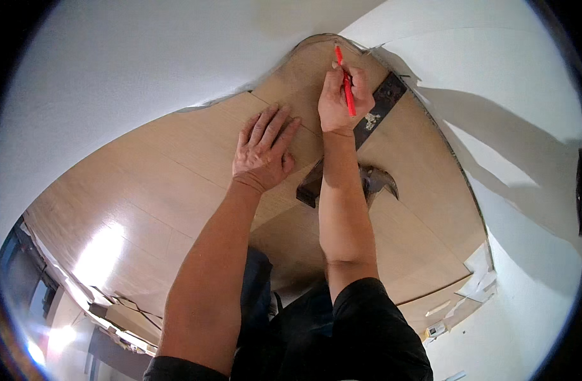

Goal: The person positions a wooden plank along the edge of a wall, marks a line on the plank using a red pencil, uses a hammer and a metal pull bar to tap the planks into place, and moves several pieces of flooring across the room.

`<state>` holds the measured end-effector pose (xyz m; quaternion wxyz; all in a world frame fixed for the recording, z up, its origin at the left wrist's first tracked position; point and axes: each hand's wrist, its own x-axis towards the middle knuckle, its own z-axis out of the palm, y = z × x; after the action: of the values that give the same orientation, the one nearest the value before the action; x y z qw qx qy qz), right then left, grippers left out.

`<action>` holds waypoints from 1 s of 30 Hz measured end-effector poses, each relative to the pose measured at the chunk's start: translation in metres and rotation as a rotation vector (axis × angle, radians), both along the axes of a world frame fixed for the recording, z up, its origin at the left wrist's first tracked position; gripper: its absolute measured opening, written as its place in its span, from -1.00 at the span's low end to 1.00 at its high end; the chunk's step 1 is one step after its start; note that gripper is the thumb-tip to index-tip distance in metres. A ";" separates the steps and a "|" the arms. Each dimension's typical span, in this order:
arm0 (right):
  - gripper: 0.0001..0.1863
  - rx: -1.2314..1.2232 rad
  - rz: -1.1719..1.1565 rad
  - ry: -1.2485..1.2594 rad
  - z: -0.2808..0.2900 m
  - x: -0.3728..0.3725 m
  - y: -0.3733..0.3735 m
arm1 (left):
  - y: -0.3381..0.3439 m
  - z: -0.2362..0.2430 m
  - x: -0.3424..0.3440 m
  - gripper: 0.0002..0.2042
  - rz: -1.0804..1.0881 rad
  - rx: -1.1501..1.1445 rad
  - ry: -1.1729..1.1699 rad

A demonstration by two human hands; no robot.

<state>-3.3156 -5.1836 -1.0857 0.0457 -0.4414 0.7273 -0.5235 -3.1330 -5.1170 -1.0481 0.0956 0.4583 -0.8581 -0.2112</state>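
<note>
My right hand (343, 101) grips a red pencil (348, 92), its tip pointing at the far end of the wood-look floor boards (170, 171), close to where the walls meet. Palm down on the boards, my left hand (263, 145) lies flat with its fingers stretched out. A dark flat metal bar (386, 100) lies on the floor, passing beneath my right wrist, with a pale smear on its face. Beside my right forearm lies a hammer (378, 180) with a curved claw. Its handle is mostly hidden under the arm.
A white wall (145, 57) borders the boards at the far left, and another white wall (526, 127) at the right. Torn white scraps (478, 276) and a small box (436, 330) lie near the right wall. Debris and board pieces (122, 317) sit at the lower left.
</note>
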 end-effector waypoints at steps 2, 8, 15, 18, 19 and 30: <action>-0.88 -0.050 0.048 0.014 -0.003 -0.002 0.000 | 0.001 0.001 -0.001 -0.31 -0.001 -0.002 0.010; -0.85 -0.078 0.172 0.041 -0.001 -0.002 0.000 | 0.000 0.004 -0.001 -0.31 0.000 -0.006 0.034; -0.81 -0.044 0.260 0.115 -0.002 -0.003 0.002 | 0.000 0.003 -0.002 -0.33 0.005 -0.026 0.043; -0.82 -0.087 0.329 0.137 -0.001 -0.003 0.001 | 0.001 0.000 -0.001 -0.33 0.004 -0.034 0.014; -0.82 -0.085 0.346 0.138 0.001 -0.003 0.001 | 0.001 0.001 0.000 -0.33 0.000 -0.039 -0.015; -0.82 -0.089 0.448 0.097 0.000 -0.004 0.005 | 0.000 0.002 -0.001 -0.33 -0.003 -0.062 -0.009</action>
<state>-3.3193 -5.1789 -1.0854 0.1063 -0.6181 0.5886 -0.5101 -3.1344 -5.1167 -1.0466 0.1055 0.4549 -0.8652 -0.1827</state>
